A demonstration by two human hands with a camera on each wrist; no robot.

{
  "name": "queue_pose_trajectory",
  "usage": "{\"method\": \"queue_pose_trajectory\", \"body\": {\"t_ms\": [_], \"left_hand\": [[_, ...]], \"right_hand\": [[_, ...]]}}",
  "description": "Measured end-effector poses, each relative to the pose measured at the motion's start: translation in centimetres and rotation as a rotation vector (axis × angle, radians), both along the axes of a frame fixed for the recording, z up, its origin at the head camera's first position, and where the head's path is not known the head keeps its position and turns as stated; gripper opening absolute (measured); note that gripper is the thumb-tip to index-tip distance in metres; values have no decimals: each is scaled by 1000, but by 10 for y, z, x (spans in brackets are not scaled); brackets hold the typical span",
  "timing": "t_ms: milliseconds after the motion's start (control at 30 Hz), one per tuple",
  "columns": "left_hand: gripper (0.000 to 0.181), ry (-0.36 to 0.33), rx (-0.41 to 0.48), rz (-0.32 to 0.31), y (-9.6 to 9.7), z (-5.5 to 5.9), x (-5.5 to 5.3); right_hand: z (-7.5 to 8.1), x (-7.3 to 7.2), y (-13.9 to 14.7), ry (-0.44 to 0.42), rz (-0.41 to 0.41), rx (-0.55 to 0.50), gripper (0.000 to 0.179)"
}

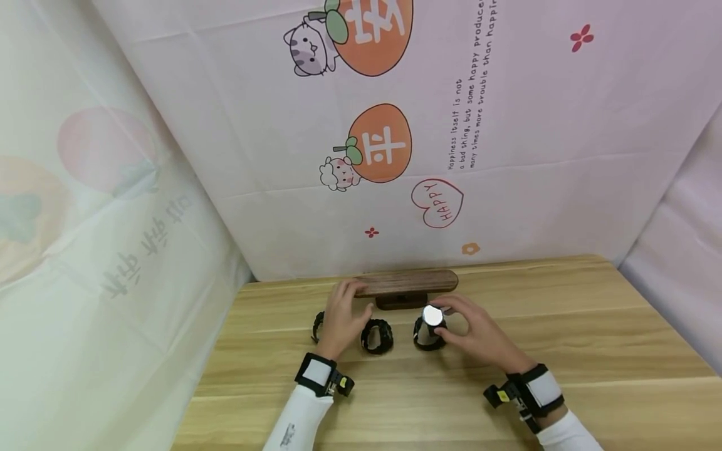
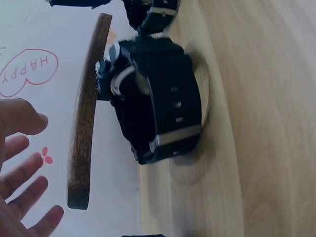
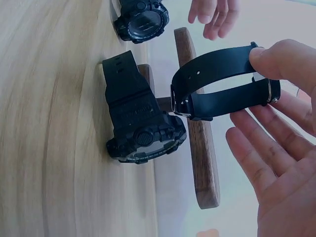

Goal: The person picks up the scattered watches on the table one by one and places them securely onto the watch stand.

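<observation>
My right hand [image 1: 479, 329] pinches a wristwatch [image 1: 433, 315] by its face end, and its closed black strap loop [image 3: 217, 58] hangs off to the side in the right wrist view. Just under it, a chunky black digital watch [image 3: 143, 121] stands on the table. My left hand [image 1: 341, 316] has relaxed, spread fingers and holds nothing; its fingertips are at the left end of a dark wooden watch stand's bar [image 1: 406, 283]. Beside that hand stands another black watch [image 1: 376, 337]. A further watch [image 1: 318, 326] is partly hidden behind the left hand.
The wooden stand's base [image 1: 402, 302] rests near the back edge of the light wood table [image 1: 564, 338]. Behind rises a white printed cloth [image 1: 524, 207], and another cloth [image 1: 113, 238] hangs along the left side.
</observation>
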State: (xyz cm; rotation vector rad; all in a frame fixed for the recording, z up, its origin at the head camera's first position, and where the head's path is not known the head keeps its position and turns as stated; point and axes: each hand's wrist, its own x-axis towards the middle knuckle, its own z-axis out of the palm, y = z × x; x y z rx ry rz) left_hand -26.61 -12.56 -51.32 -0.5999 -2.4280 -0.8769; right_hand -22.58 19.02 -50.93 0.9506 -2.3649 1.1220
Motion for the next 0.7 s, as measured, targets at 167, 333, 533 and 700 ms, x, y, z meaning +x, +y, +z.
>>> {"method": "queue_pose_trajectory", "body": {"t_ms": [167,333,533,700], "left_hand": [[51,-35,-40,17,-3,-2,-9],[57,-84,-53,23,-5,-5,-14],[56,-164,-64,27,-6,-3,-16],[49,-210,-50,23,-7,-3,-19]], "right_hand": [[1,1,2,-33,-37,3,57],[0,-2,5,-27,-40,-3,57],[-1,-6,10,-3,-47,-14,57],[-1,-8,15,-15,-74,-14,57]]}}
